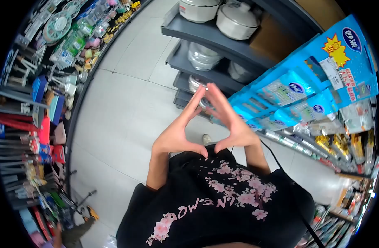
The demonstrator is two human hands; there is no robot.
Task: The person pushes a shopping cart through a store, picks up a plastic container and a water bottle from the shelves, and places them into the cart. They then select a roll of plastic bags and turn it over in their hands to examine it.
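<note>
My left hand (177,132) and my right hand (235,124) are raised in front of my body, over a black shirt (214,198) with pink flowers. The fingertips meet at the top, and the thumbs point toward each other lower down with a small gap. Between the palms is an open space through which the floor shows. Both hands have their fingers stretched out, and neither holds anything. Nearest to my right hand are blue hanging packages (286,87) on a display strip.
Dark shelves (197,31) ahead carry white lidded pots (238,20). Crowded goods (45,124) line the left side. A pale tiled floor (115,111) runs between. Part of another person (76,231) shows at the lower left. A black cord (280,165) hangs at the right.
</note>
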